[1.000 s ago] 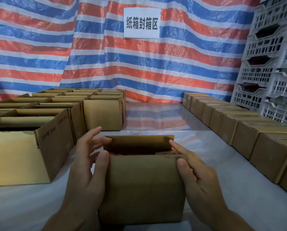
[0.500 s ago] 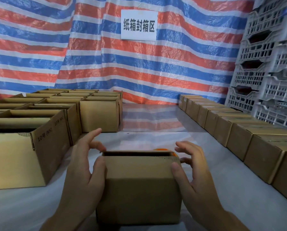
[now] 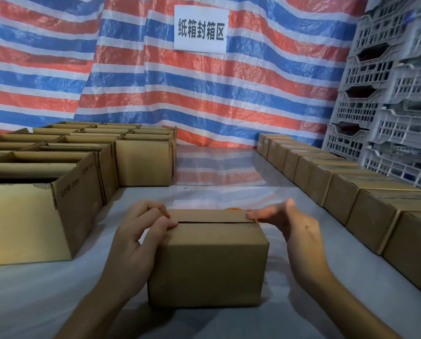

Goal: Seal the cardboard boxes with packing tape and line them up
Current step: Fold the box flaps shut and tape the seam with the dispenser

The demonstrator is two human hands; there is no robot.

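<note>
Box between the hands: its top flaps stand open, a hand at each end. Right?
No. The head view shows the box with top flaps folded down, not open; the left hand and right hand are at each end.

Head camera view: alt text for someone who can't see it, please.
A left hand holds a small cardboard box on a table while the right hand touches its folded-down top. Open boxes stand at left, a row of closed boxes at right, a striped tarp behind.

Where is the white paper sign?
In the head view, the white paper sign hangs top centre on the red-and-blue striped tarp, left of the stacked grey plastic crates.
</note>
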